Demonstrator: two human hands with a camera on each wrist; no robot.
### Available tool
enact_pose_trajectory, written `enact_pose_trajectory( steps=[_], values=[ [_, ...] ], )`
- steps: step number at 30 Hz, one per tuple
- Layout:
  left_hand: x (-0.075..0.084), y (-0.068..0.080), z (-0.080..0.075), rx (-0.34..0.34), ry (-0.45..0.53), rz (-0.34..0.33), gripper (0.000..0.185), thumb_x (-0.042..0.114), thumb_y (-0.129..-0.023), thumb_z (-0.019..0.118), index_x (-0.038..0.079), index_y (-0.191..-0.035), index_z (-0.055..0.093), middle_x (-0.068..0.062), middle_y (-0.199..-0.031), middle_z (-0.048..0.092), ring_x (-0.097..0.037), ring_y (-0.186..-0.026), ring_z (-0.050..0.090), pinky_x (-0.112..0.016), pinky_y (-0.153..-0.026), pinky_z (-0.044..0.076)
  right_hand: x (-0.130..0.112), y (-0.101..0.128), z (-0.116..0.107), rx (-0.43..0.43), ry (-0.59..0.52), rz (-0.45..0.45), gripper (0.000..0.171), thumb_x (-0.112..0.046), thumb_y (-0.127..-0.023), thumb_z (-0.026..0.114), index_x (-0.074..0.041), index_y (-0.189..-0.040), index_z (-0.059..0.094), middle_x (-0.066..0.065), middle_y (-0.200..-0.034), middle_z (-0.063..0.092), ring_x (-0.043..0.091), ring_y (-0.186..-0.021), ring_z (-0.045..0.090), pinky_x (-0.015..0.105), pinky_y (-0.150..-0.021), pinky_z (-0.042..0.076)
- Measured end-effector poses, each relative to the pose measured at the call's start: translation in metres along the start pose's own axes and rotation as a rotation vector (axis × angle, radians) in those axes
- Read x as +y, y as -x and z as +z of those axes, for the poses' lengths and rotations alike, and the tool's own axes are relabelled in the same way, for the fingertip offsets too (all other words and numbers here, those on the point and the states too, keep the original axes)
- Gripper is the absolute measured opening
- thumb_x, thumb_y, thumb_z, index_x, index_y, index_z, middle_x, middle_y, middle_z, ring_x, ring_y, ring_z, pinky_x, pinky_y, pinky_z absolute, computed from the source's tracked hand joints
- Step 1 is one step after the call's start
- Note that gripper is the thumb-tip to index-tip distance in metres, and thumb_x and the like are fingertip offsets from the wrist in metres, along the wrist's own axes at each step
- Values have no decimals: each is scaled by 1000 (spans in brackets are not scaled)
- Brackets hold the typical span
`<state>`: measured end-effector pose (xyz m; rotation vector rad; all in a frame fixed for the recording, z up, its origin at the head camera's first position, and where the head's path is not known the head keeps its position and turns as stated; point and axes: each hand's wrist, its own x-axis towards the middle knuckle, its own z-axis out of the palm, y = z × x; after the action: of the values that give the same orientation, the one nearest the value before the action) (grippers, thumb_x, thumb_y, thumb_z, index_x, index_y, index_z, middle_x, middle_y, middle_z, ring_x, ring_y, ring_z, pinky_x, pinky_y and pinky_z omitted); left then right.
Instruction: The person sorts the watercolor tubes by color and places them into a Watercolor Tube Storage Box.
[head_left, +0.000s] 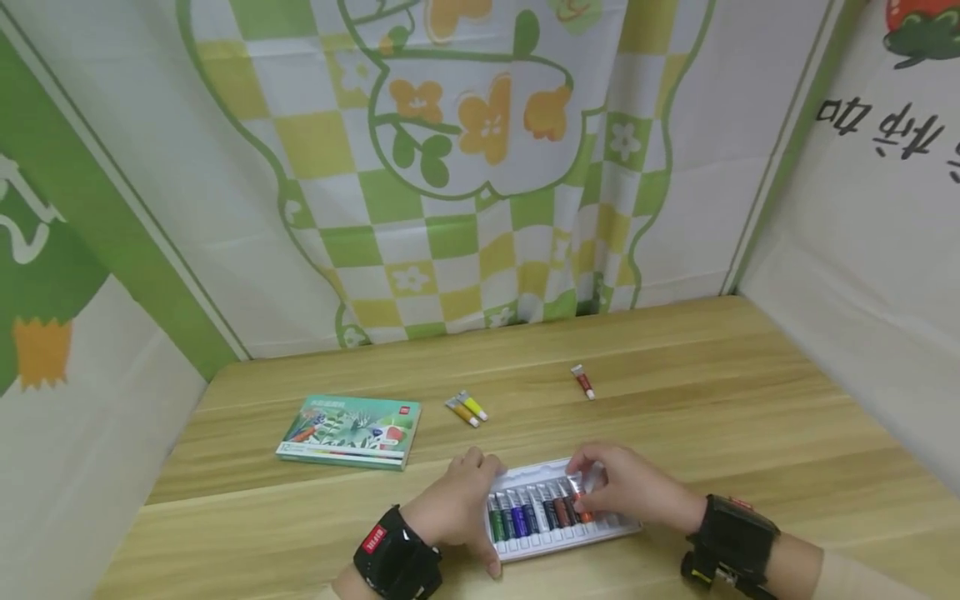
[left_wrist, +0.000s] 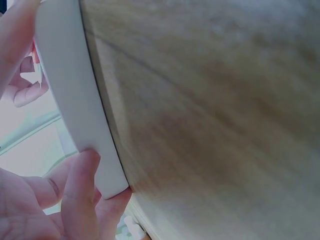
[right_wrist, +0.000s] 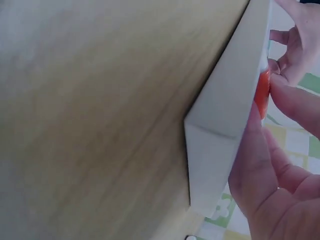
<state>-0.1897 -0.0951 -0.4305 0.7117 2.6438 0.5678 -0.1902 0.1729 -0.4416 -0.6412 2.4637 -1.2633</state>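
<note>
A white tray (head_left: 551, 550) of small paint tubes lies on the table in front of me. My left hand (head_left: 456, 502) grips its left end, thumb at the near corner and fingers at the far one; in the left wrist view they bend around the tray's white side wall (left_wrist: 75, 85). Over the tray's right part, my right hand (head_left: 626, 485) pinches an orange-red paint tube (right_wrist: 263, 92) between thumb and fingers. That tube stands at the end of a row of green, blue, white, dark and brown tubes (head_left: 519, 518). The right hand partly covers the tray's right end.
A green illustrated paint box (head_left: 351, 429) lies at the left on the wooden table (head_left: 712, 400). Beyond the tray are an ochre tube (head_left: 462, 412) and a yellow tube (head_left: 473, 406) side by side, with a dark red tube (head_left: 582, 382) farther right. Printed curtains (head_left: 480, 250) border the back.
</note>
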Motion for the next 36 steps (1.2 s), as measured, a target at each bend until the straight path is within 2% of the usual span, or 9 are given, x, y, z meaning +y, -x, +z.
enact_pose_trajectory(
  steps=[3,8,14,20,28,36],
  values=[
    [1,0,-1,-10,5,-12,110,31,-42,105,4,-136,54,-7,-119,50,-27,-111,48,-46,-100,50,0,0,-1,4,67,-16,30,-7,-81,85,-4,-107,69,2,-99,61,10,-72,56,25,-61,51],
    [2,-2,-1,-17,16,-33,112,32,-43,105,4,-138,53,-7,-120,49,-26,-112,47,-47,-102,49,-1,-2,-2,27,207,-25,31,-11,-80,87,-6,-107,72,-2,-100,60,11,-81,53,25,-66,49],
    [2,-2,-1,-9,-1,-18,112,33,-41,105,4,-137,53,-7,-120,50,-25,-112,48,-45,-101,50,-7,0,-3,30,306,-8,31,-18,-80,88,-8,-106,74,-4,-97,60,9,-78,51,25,-64,47],
    [2,-1,-1,-3,-4,-13,112,32,-41,105,3,-136,54,-7,-119,50,-26,-112,48,-45,-101,50,-9,4,-5,1,346,-59,31,-21,-83,86,-5,-108,78,-4,-96,61,6,-72,49,24,-58,45],
    [2,1,-2,5,-4,-6,112,31,-41,105,2,-136,53,-8,-119,50,-28,-113,48,-46,-100,50,-8,8,-9,-53,357,-121,21,-16,-82,85,-8,-101,80,-3,-99,70,3,-74,52,24,-61,47],
    [5,0,-3,-9,-3,-22,112,30,-41,105,3,-137,53,-8,-121,50,-27,-112,48,-46,-101,50,-12,5,-8,-88,380,-105,13,-7,-80,83,-10,-92,80,-7,-91,70,3,-72,54,26,-62,49]
  ],
)
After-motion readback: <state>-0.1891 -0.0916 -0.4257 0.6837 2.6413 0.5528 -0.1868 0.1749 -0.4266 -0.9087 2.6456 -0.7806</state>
